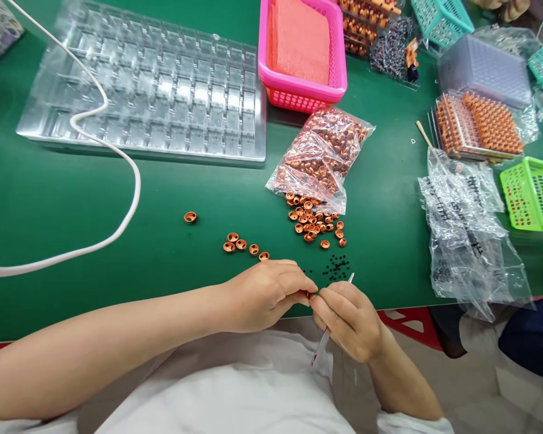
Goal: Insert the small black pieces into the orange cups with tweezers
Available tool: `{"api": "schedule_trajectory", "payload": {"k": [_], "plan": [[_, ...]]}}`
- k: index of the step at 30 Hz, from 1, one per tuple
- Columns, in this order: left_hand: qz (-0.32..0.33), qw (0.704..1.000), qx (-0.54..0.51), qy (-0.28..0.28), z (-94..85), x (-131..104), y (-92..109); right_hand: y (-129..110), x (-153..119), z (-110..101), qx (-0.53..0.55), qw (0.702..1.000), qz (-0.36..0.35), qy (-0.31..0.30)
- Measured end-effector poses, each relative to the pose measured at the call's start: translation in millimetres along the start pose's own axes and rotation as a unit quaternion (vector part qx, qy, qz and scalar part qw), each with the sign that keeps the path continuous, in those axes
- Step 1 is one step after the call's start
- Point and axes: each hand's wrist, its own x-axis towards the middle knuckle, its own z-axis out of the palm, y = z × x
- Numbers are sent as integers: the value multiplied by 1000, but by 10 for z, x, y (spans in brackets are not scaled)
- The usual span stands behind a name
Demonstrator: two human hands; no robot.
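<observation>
My left hand (271,294) is closed in a pinch at the table's front edge. Whatever small piece lies between its fingertips is mostly hidden. Fingertips of my right hand (349,314) meet it there, and that hand also grips slim metal tweezers (323,346), slanted across the palm with the pointed end up. Just beyond my hands lies a scatter of tiny black pieces (336,266). Several copper-coloured cups with holes (233,241) lie left of them, one apart (190,217). More cups (311,222) spill from a clear plastic bag (323,157) full of them.
A clear moulded tray (158,84) and a white cable (133,181) occupy the left. Behind the bag stands a pink basket (303,99) holding orange cloths. At right are plastic bags (466,235), a green basket (531,193), and trays of orange parts (498,123).
</observation>
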Motion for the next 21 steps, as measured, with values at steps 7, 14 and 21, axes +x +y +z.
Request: {"api": "schedule_trajectory", "payload": {"k": [7, 14, 21], "plan": [[0, 1000, 0, -1, 25, -8, -10, 14, 57, -9, -10, 1000, -12, -15], [-35, 999, -36, 14, -6, 28, -33, 19, 25, 56, 55, 995, 80, -2], [-79, 987, -137, 14, -42, 47, -25, -101, 34, -4, 101, 965, 181, 159]]}}
